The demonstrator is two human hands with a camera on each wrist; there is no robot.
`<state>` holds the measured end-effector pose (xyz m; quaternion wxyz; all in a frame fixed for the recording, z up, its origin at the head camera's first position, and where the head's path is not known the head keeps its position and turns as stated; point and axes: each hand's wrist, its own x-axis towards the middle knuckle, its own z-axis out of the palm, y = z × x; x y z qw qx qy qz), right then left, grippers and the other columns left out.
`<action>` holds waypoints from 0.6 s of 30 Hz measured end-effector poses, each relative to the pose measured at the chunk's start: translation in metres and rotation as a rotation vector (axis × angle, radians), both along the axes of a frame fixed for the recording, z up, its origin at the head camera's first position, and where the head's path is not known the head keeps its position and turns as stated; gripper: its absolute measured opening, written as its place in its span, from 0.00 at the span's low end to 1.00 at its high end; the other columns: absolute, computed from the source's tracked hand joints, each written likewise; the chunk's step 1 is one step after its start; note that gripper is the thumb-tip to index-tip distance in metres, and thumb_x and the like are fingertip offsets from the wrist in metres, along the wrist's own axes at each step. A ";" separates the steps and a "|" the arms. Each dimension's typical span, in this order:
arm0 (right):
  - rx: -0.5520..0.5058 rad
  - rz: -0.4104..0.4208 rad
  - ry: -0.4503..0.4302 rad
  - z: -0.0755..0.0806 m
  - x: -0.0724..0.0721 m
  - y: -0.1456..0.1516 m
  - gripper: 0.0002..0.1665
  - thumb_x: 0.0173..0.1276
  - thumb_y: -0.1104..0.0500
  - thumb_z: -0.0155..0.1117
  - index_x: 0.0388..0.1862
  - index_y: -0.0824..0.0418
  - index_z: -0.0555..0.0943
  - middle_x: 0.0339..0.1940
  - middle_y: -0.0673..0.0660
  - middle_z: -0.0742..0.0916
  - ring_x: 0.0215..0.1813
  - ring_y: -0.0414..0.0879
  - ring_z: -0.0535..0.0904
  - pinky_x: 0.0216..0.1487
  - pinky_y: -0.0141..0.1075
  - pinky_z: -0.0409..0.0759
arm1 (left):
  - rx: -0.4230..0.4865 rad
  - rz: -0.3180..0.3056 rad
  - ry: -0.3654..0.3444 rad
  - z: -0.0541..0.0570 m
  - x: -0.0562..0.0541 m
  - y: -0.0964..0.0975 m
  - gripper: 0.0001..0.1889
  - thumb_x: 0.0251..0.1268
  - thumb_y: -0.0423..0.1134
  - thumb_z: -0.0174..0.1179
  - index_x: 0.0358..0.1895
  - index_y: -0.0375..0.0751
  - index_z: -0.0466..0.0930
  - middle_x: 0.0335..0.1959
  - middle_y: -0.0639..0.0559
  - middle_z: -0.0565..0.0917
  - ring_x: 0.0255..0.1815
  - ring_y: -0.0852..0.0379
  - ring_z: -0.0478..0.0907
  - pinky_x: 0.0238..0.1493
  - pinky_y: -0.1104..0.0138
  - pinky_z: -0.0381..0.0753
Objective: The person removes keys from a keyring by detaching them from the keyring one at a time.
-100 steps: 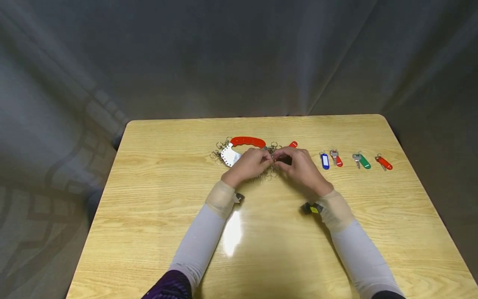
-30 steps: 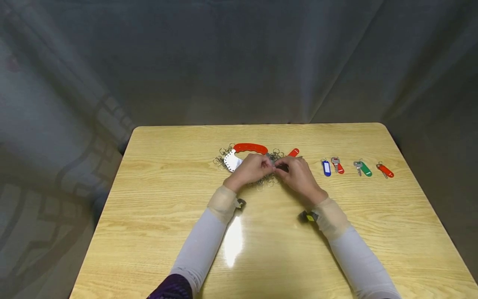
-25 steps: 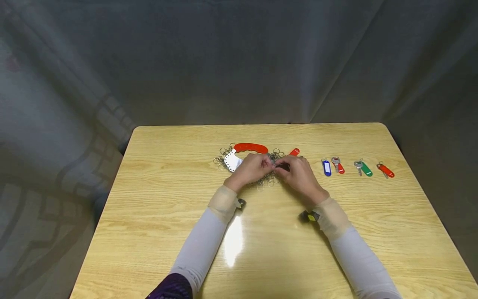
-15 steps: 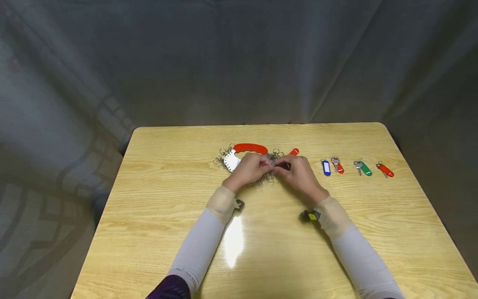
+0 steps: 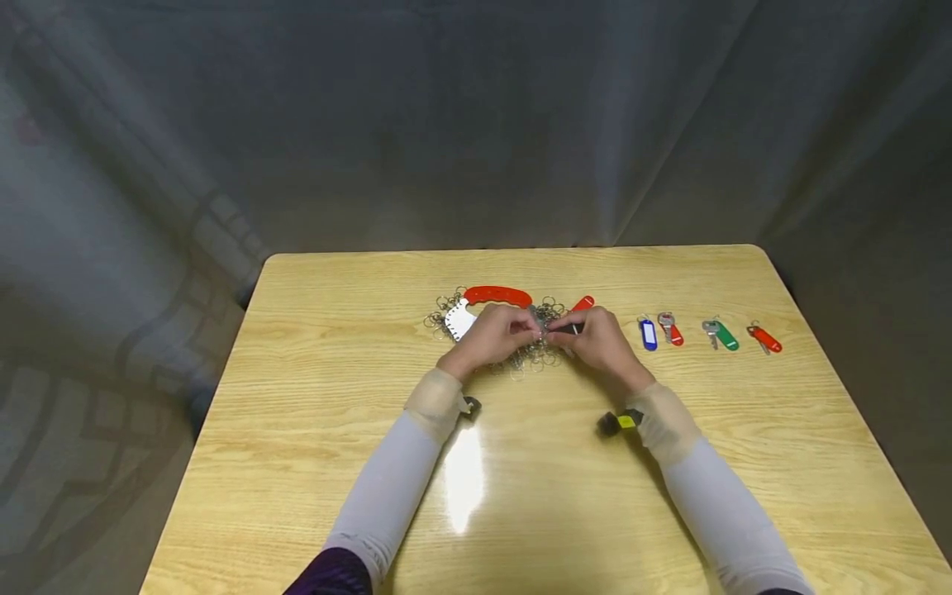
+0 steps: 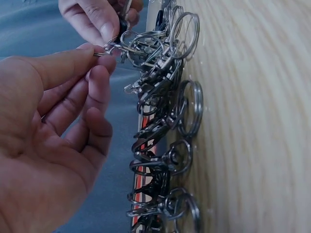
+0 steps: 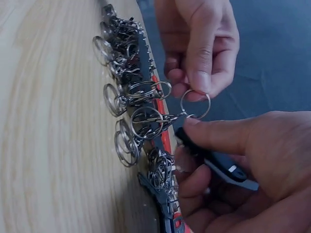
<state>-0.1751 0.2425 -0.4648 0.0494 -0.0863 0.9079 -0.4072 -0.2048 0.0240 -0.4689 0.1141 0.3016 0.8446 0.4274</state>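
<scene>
A key carrier with a red grip and a notched silver plate lies on the table, fringed with metal rings and clasps. My left hand pinches a split ring between thumb and finger, clear in the right wrist view. Facing it, my right hand has its thumb at the small clasp joined to that ring. A black-headed key is held in the right fingers. Another black key-like piece lies among the rings below. Fingers hide part of the carrier.
A red tag lies just beyond my right hand. Farther right on the wooden table are a blue tag, a key with a red tag, a key with a green tag and another red-tagged key.
The hands stay together over the rings, with slight finger shifts. Both wrists have drawn a little apart, and more of the black key shows at the right hand.
</scene>
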 end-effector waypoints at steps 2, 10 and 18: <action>0.007 -0.007 -0.032 0.000 -0.001 0.001 0.10 0.67 0.60 0.79 0.46 0.60 0.93 0.50 0.63 0.92 0.34 0.49 0.79 0.46 0.42 0.77 | 0.010 -0.004 -0.002 -0.001 0.000 0.000 0.03 0.72 0.34 0.69 0.41 0.40 0.91 0.39 0.52 0.91 0.39 0.59 0.83 0.46 0.71 0.81; -0.011 -0.004 -0.013 0.000 -0.003 0.002 0.07 0.68 0.61 0.77 0.45 0.58 0.93 0.49 0.61 0.92 0.41 0.48 0.81 0.44 0.37 0.76 | 0.000 -0.051 -0.074 -0.001 -0.003 0.001 0.06 0.77 0.34 0.64 0.45 0.37 0.89 0.41 0.49 0.89 0.36 0.61 0.79 0.43 0.73 0.80; 0.006 0.018 0.109 0.001 0.001 -0.004 0.09 0.67 0.59 0.79 0.43 0.61 0.93 0.44 0.61 0.93 0.36 0.47 0.80 0.34 0.31 0.76 | -0.035 -0.056 -0.099 0.002 -0.004 0.005 0.08 0.77 0.35 0.64 0.43 0.36 0.91 0.40 0.49 0.90 0.27 0.62 0.70 0.35 0.73 0.71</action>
